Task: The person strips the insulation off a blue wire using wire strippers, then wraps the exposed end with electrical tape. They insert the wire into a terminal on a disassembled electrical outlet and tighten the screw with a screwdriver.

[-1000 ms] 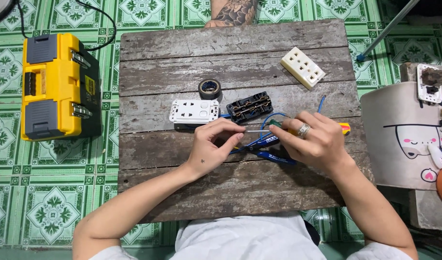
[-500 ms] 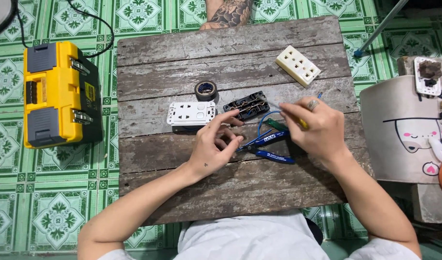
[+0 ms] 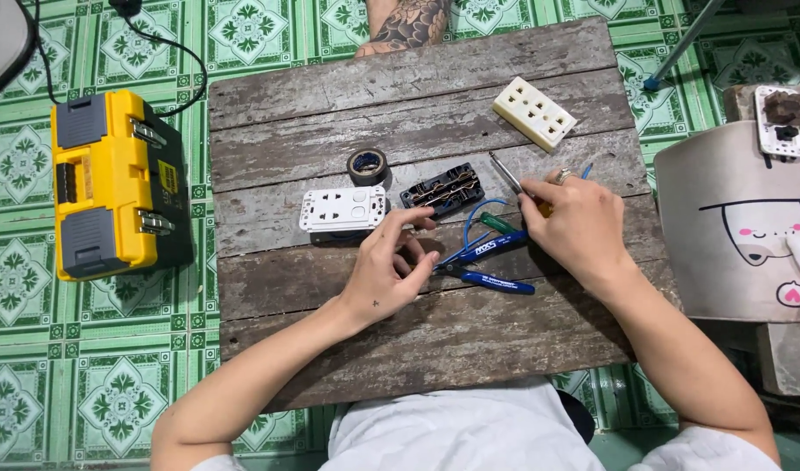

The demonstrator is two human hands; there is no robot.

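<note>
Right hand (image 3: 578,222) clamped on screwdriver (image 3: 507,174), shaft aimed up-left; black socket (image 3: 442,190) just left (nearer left hand (image 3: 387,270), fingers loosely curled, empty).

The left hand (image 3: 384,272) lies palm-down, fingers loosely curled and slightly spread, forearm running back toward the body at lower left. The right hand (image 3: 578,222) is closed in a pinch grip, knuckles up, forearm extending back to lower right.

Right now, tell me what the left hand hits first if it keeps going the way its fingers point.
Probably the black socket base. The left hand points up and right, fingertips just short of it; the white faceplate lies off to the side. Height is unclear.
</note>
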